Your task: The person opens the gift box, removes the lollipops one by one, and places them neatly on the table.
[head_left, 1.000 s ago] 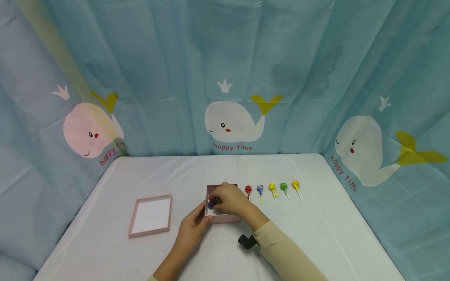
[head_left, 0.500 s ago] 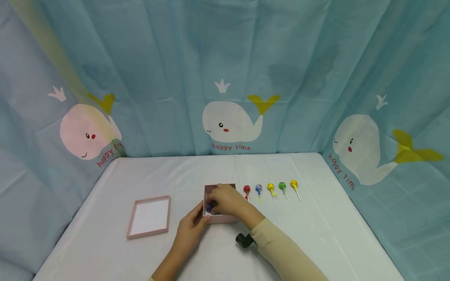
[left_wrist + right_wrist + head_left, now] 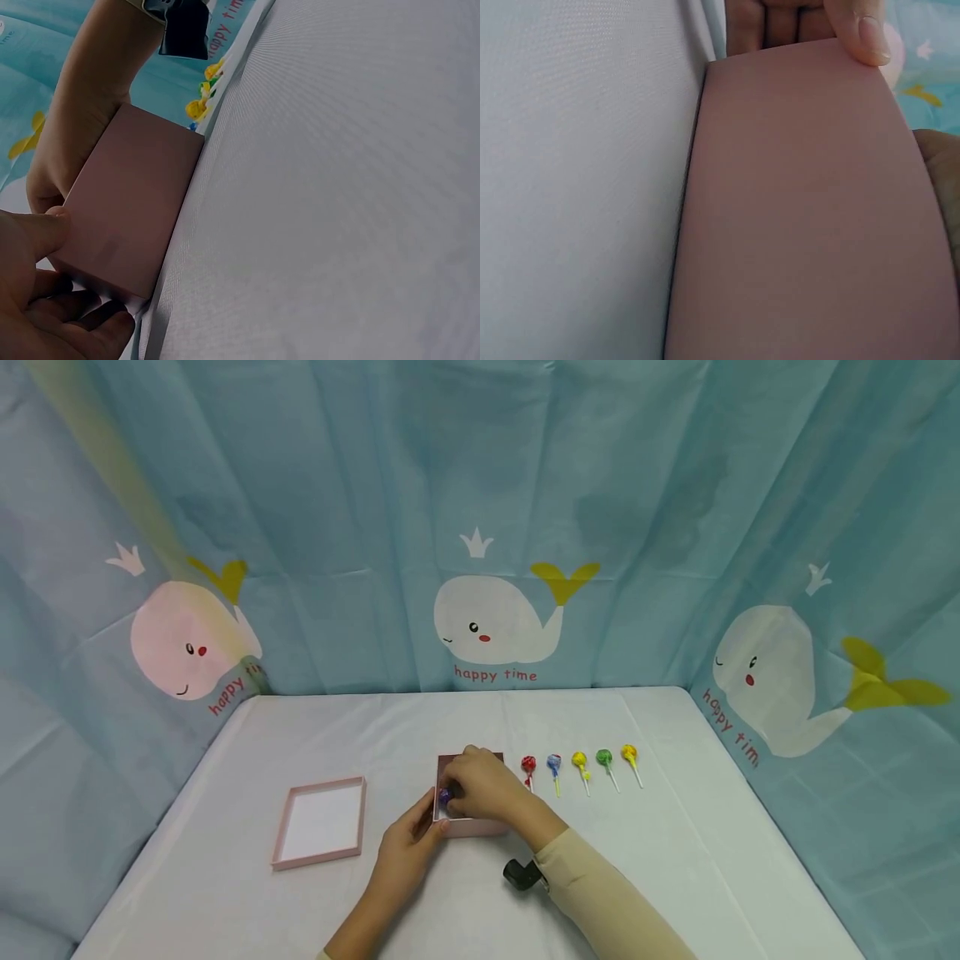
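A pink box (image 3: 472, 828) stands open on the white table. The left hand (image 3: 405, 852) grips its left front corner, thumb at the front rim and fingers along the left side; the left wrist view shows that hand (image 3: 52, 292) against the box (image 3: 131, 202). Inside the box is the right hand (image 3: 487, 789), its fingers curled at a purple-wrapped candy (image 3: 444, 797), largely hidden by the fingers. In the right wrist view the pink wall (image 3: 810, 202) covers most of the right hand (image 3: 941, 169).
Several lollipops lie in a row right of the box, from a red one (image 3: 528, 763) to a yellow one (image 3: 629, 752). A shallow pink lid (image 3: 318, 862) with a white inside lies at the left. A black device (image 3: 521, 874) is on the right wrist.
The right hand has shifted slightly within the box, and the purple candy at its fingers has moved a little to the left. The left hand keeps its grip on the box.
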Demonstrator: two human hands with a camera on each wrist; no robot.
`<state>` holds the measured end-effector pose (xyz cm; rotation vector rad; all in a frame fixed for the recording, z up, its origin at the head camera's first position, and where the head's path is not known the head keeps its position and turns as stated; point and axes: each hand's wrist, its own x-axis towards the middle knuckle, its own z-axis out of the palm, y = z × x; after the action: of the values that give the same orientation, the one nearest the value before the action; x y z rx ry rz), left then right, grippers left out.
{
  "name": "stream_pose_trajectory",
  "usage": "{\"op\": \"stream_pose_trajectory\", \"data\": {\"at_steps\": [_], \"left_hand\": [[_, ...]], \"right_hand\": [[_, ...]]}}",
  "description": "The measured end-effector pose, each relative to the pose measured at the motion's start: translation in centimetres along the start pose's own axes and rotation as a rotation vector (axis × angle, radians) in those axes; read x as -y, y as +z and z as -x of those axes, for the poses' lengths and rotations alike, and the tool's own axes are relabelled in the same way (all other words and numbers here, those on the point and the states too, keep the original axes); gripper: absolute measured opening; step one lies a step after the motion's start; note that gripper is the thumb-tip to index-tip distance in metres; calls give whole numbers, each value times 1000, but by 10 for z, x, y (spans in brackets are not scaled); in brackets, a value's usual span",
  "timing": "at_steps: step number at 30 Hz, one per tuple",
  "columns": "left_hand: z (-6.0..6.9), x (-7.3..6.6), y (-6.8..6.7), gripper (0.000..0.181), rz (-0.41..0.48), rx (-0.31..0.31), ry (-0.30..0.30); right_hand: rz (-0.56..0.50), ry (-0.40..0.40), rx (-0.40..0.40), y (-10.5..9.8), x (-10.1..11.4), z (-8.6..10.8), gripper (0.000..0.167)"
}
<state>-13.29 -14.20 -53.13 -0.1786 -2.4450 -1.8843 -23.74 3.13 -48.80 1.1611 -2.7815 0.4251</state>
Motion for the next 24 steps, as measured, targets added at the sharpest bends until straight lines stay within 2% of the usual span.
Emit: {"op": "stream_pose_trajectory", "data": {"at_steps": [5, 12, 21, 24], "left_hand": [[-1, 0, 0, 65, 12, -2, -2], [-1, -3, 1, 64, 9, -6, -17], [-2, -3, 2, 63, -22, -19, -30], [-2, -2, 3, 64, -27, -30, -31]], "right_hand": [[-54, 18, -97, -7, 1, 2, 15], [-129, 112, -224, -24, 2, 11, 19], [-246, 179, -415, -41, -3, 38, 24], [-271, 232, -443, -44, -5, 50, 24]]}}
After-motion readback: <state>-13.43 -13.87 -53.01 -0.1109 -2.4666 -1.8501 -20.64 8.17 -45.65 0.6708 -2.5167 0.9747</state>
